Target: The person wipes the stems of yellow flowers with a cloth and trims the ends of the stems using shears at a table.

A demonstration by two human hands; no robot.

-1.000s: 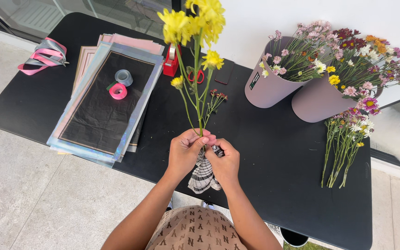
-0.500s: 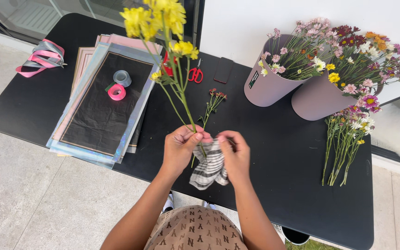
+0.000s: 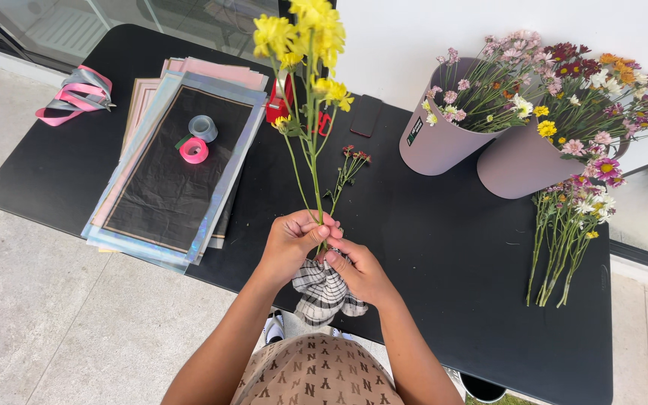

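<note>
A bunch of yellow flowers point(image 3: 305, 45) on long green stems stands upright over the black table point(image 3: 444, 247). My left hand point(image 3: 292, 241) is closed around the stems near their lower end. My right hand point(image 3: 359, 271) presses a black-and-white checked cloth point(image 3: 322, 294) against the bottom of the stems, and the cloth hangs down below both hands. A small sprig with dark red buds point(image 3: 348, 171) lies on the table just beyond my hands.
A stack of wrapping sheets point(image 3: 170, 172) with a grey tape roll point(image 3: 202, 127) and a pink tape roll point(image 3: 193, 150) lies left. Pink and grey ribbons point(image 3: 76, 94) sit far left. Two mauve buckets point(image 3: 444, 139) point(image 3: 523, 165) of mixed flowers stand at right, loose stems point(image 3: 564, 232) beside them.
The yellow bunch swung left, then back to the right and upright. The checked cloth has been drawn in under my right hand against the stem ends.
</note>
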